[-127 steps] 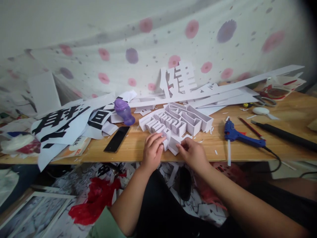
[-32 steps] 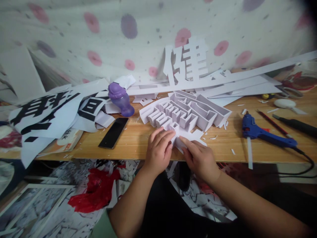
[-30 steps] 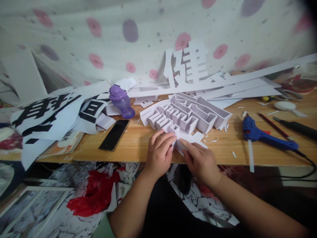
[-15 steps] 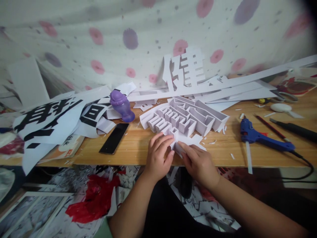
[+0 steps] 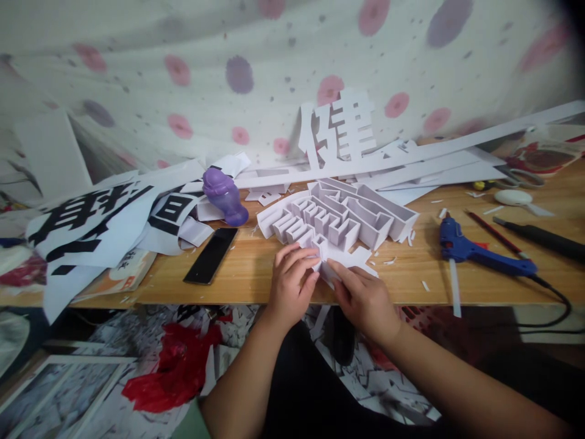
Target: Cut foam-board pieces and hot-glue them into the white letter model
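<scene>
A white foam-board letter (image 5: 336,222) with thin upright walls lies on the wooden table in front of me. My left hand (image 5: 295,277) presses against its near end, with the fingertips on a low wall strip. From the other side, my right hand (image 5: 365,299) pinches the same near part, thumb and forefinger close to the left fingers. What exactly sits between the fingertips is mostly hidden. To the right of the hands, a blue hot glue gun (image 5: 479,250) lies on its side with a white strip under its nozzle.
A black phone (image 5: 211,255) and a purple bottle (image 5: 225,196) are to the left, beside printed sheets (image 5: 91,228). Behind stands a cut-out white character (image 5: 338,131) among long strips. A red pencil (image 5: 496,235), a black-handled tool (image 5: 543,238) and scissors (image 5: 523,178) lie right.
The view has shifted very slightly, so things on the right sit a little further left. Both hands keep their places on the foam-board letter.
</scene>
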`<state>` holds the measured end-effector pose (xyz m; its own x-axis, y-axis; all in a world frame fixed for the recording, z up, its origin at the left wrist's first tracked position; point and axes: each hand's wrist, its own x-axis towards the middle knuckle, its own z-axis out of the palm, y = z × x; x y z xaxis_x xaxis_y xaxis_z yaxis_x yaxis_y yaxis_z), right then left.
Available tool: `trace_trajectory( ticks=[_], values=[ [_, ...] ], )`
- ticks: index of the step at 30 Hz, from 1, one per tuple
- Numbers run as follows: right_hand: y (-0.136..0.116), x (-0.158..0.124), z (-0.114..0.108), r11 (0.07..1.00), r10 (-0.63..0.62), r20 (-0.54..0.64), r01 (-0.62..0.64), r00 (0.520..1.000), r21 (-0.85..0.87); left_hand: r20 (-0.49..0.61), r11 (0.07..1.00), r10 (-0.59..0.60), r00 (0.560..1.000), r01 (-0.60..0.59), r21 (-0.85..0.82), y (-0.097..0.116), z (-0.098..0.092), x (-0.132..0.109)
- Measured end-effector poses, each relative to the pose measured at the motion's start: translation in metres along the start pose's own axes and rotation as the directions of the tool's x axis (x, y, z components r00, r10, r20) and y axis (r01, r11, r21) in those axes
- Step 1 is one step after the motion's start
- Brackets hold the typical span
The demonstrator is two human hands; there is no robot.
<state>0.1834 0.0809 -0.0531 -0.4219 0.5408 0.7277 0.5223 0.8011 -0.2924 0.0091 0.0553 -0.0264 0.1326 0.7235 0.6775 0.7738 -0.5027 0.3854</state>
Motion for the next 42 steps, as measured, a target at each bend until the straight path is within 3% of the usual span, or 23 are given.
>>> trace_trajectory(
  ticks=[13, 21, 26, 31, 35, 42],
  values=[
    [0.001, 0.002, 0.001, 1.000, -0.010, 0.007, 0.010, 1.000, -0.025, 0.022, 0.998, -0.023, 0.999, 0.022, 0.053, 0.004, 0.001, -0.001],
    [0.001, 0.001, 0.000, 1.000, 0.002, 0.024, -0.001, 1.000, -0.026, 0.158, 0.958, -0.171, 0.973, 0.126, 0.258, 0.018, -0.012, 0.014],
    [0.001, 0.002, 0.000, 1.000, 0.000, 0.022, 0.001, 1.000, -0.029, 0.320, 0.903, -0.268, 0.909, 0.121, 0.413, 0.025, -0.021, 0.037],
    [0.001, 0.001, -0.001, 1.000, 0.003, 0.027, -0.002, 1.000, -0.030, 0.501, 0.867, -0.342, 0.795, 0.062, 0.494, 0.030, -0.025, 0.046],
    [0.002, 0.001, -0.001, 1.000, 0.009, 0.035, -0.009, 0.999, -0.023, 0.580, 0.856, -0.400, 0.709, 0.063, 0.514, 0.029, -0.025, 0.051],
    [0.002, 0.000, 0.000, 1.000, 0.020, 0.047, -0.019, 0.999, -0.024, 0.594, 0.841, -0.433, 0.678, 0.067, 0.537, 0.025, -0.022, 0.056]
  ],
)
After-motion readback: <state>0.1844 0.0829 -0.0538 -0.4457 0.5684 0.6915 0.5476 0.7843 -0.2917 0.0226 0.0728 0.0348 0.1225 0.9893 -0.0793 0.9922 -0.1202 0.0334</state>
